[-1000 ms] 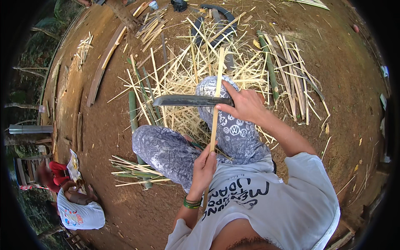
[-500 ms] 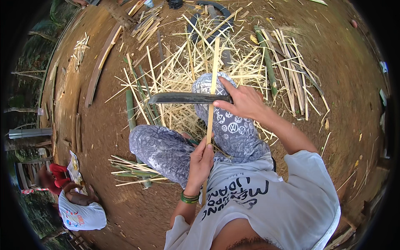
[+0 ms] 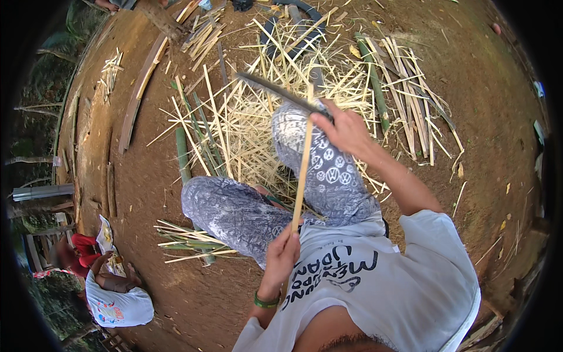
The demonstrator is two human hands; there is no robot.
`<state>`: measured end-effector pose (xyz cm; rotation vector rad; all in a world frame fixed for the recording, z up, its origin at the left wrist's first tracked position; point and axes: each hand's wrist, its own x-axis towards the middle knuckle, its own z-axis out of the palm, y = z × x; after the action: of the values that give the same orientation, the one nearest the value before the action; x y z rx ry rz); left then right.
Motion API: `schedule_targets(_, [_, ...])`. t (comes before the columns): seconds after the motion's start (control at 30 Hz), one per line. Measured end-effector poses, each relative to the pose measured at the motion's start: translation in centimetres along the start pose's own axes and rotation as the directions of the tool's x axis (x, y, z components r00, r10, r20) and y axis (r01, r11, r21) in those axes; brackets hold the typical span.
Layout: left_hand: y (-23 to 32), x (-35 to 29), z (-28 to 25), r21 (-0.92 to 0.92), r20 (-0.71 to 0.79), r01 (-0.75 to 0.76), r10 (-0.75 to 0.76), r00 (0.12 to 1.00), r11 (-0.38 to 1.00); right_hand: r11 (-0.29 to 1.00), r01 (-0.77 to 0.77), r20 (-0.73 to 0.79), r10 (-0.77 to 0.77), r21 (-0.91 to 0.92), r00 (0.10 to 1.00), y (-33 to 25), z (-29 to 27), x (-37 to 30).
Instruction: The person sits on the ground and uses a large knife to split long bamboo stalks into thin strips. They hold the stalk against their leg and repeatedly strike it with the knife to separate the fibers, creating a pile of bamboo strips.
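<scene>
A long pale bamboo strip [image 3: 304,170] slants up from my lap past my right knee. Near my waist my left hand [image 3: 282,256] is closed round its lower part. My right hand [image 3: 347,129], above the right knee, grips a machete, its handle hidden in the fingers. The dark machete blade [image 3: 274,91] points left and away, and crosses the strip near its far end. My right thumb lies by the strip where blade and strip meet; whether the edge touches the wood I cannot make out.
Bamboo shavings and thin strips [image 3: 246,126] lie heaped beyond my knees. Green bamboo poles [image 3: 373,82] flank the heap, with split slats [image 3: 410,97] at the right. A bundle of strips [image 3: 190,240] rests by my left thigh. Two people [image 3: 117,296] sit at the lower left.
The machete has moved away from me along the strip toward its far end, its tip swinging up. My left hand has shifted slightly nearer my body, still holding the strip.
</scene>
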<state>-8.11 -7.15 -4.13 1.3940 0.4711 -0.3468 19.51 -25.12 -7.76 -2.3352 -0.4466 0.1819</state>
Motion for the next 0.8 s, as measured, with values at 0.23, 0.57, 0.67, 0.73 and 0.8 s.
schedule_targets(0.23, [-0.7,1.0,0.7,-0.026,-0.028,0.005,-0.006,1.0,1.0,0.996,0.017,0.001,-0.017,0.086,1.0,0.6,-0.8,-1.8])
schedule_targets(0.57, [1.1,3.7,1.6,0.001,-0.051,-0.085,0.085,0.995,0.996,0.95,0.181,0.106,-0.158,-0.255,0.982,-3.0,-1.9,-2.6])
schedule_targets(0.67, [0.9,3.5,1.4,-0.005,-0.041,-0.085,0.084,0.996,0.996,0.936,0.198,0.107,-0.173,-0.292,0.979,-2.8,-1.8,-2.5])
schedule_targets(0.73, [0.5,3.0,1.0,-0.024,-0.031,-0.077,0.076,0.997,0.997,0.942,0.219,0.078,-0.206,-0.256,0.975,-2.1,-1.0,-2.5])
schedule_targets(0.8, [0.3,2.7,0.5,0.006,-0.027,-0.085,0.085,0.996,0.996,0.941,0.223,0.067,-0.213,-0.253,0.975,-2.1,-0.9,-2.7])
